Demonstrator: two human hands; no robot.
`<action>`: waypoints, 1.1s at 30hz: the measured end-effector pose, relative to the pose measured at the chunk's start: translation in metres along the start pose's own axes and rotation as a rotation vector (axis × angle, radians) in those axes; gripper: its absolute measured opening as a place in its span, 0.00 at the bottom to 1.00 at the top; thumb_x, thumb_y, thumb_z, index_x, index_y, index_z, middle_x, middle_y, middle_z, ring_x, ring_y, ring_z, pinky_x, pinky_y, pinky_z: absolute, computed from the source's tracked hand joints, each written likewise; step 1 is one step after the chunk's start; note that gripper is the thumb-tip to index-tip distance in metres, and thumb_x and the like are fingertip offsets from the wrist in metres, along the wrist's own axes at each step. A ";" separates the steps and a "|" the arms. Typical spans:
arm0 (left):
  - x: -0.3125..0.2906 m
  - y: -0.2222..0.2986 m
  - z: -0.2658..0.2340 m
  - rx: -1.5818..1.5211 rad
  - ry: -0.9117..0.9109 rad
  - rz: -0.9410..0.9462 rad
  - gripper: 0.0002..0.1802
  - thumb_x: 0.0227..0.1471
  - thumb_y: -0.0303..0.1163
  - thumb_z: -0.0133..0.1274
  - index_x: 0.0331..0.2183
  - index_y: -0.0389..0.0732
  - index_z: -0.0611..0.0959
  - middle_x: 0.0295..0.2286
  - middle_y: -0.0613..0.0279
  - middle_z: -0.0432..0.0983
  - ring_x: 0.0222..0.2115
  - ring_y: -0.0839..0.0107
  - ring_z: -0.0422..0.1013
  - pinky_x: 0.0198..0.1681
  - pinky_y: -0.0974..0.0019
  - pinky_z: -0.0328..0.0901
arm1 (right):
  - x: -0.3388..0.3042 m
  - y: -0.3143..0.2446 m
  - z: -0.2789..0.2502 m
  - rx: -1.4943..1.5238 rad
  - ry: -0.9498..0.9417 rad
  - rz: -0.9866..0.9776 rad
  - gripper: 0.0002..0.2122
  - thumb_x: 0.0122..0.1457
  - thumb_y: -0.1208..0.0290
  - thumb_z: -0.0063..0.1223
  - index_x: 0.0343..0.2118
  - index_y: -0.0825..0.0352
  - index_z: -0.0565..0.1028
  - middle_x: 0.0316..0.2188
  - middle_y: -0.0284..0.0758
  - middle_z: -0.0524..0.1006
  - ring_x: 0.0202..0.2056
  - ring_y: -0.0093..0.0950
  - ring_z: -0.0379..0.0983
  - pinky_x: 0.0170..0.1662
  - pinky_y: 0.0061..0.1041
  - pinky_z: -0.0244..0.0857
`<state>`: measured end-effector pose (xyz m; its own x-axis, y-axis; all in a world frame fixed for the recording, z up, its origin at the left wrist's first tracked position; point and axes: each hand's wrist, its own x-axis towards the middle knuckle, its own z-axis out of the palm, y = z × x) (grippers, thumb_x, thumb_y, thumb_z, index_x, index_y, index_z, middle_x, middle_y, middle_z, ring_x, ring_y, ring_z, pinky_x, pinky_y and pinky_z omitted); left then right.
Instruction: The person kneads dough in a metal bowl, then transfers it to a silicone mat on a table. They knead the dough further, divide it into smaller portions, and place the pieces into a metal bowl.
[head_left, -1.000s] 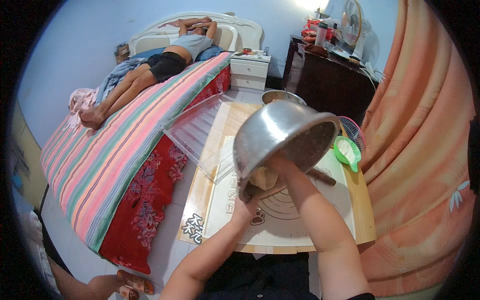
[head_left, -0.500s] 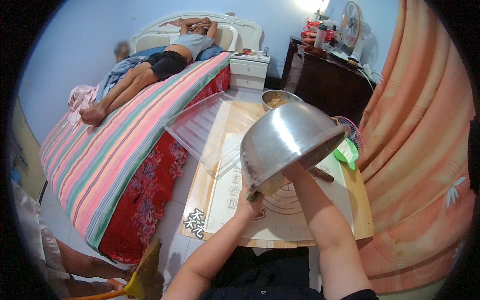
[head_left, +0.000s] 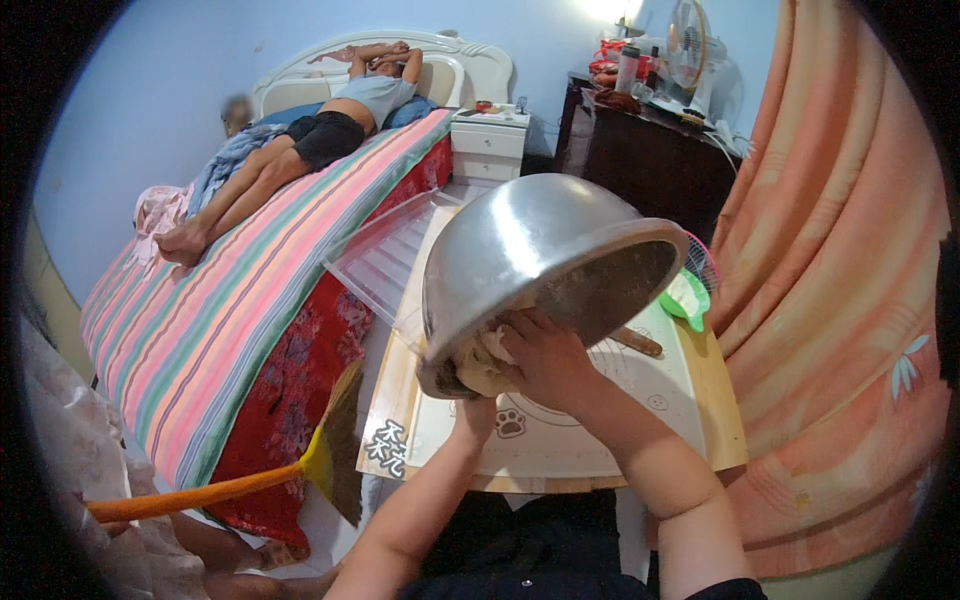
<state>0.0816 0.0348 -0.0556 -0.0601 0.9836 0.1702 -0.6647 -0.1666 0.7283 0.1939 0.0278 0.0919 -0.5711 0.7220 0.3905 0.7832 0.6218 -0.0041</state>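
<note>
A large steel bowl (head_left: 520, 235) is tilted on its side above the table, its mouth turned toward me and to the right. Pale dough (head_left: 484, 366) lies inside at the lower rim. My right hand (head_left: 548, 355) reaches into the mouth, its fingers curled over the dough. At the bowl's lower left edge, my left hand (head_left: 478, 412) supports it; the bowl and dough hide its fingers. Beneath is a white printed mat (head_left: 560, 450) on a wooden board (head_left: 722, 430). A brown wooden stick, perhaps a rolling pin (head_left: 638, 342), lies on the mat, partly hidden.
Right of the bowl are a green scoop-like container (head_left: 686, 300) with white contents and a pink mesh basket (head_left: 704, 262). A clear plastic tray (head_left: 390, 250) sits at the left. Someone lies on the striped bed (head_left: 230, 330). Another person's broom (head_left: 320, 462) is near lower left.
The bowl has come nearer and left, its mouth turning more toward me. My right hand now shows on the dough. The broom has swung up into fuller view.
</note>
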 end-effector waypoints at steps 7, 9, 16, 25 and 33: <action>-0.009 0.021 0.024 0.183 -0.008 -0.199 0.25 0.48 0.28 0.54 0.49 0.36 0.67 0.45 0.59 0.66 0.46 0.69 0.63 0.47 0.67 0.61 | -0.026 0.037 -0.004 1.108 0.393 0.573 0.39 0.52 0.54 0.55 0.60 0.68 0.48 0.55 0.45 0.58 0.57 0.36 0.53 0.58 0.34 0.50; -0.004 0.015 0.020 0.291 -0.083 -0.085 0.25 0.48 0.29 0.53 0.48 0.36 0.67 0.45 0.59 0.66 0.47 0.69 0.62 0.48 0.66 0.61 | -0.032 0.059 0.013 1.341 0.404 0.708 0.38 0.53 0.49 0.53 0.59 0.67 0.51 0.54 0.42 0.62 0.54 0.34 0.59 0.55 0.32 0.56; -0.017 0.030 0.049 0.402 -0.162 0.133 0.26 0.48 0.23 0.54 0.50 0.37 0.66 0.46 0.60 0.66 0.47 0.66 0.63 0.48 0.65 0.61 | -0.018 0.044 -0.004 1.595 0.121 0.690 0.36 0.52 0.45 0.52 0.56 0.66 0.57 0.52 0.38 0.65 0.50 0.32 0.64 0.50 0.30 0.63; -0.026 0.060 0.056 0.894 -0.337 -0.004 0.42 0.42 0.17 0.50 0.57 0.41 0.51 0.46 0.53 0.66 0.47 0.65 0.64 0.46 0.65 0.63 | -0.025 0.048 -0.011 1.795 0.073 0.959 0.26 0.54 0.52 0.52 0.51 0.64 0.64 0.46 0.39 0.70 0.43 0.31 0.71 0.44 0.34 0.68; -0.007 0.060 0.046 1.030 -0.432 -0.167 0.55 0.40 0.15 0.49 0.61 0.56 0.37 0.48 0.47 0.67 0.48 0.57 0.67 0.48 0.65 0.62 | -0.022 0.062 0.008 1.837 0.352 0.933 0.25 0.55 0.53 0.50 0.51 0.64 0.63 0.46 0.38 0.70 0.44 0.31 0.70 0.46 0.33 0.67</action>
<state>0.0763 0.0149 0.0172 0.3674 0.9258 0.0891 0.3024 -0.2095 0.9299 0.2527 0.0528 0.0759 -0.0077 0.9886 -0.1503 -0.4757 -0.1358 -0.8690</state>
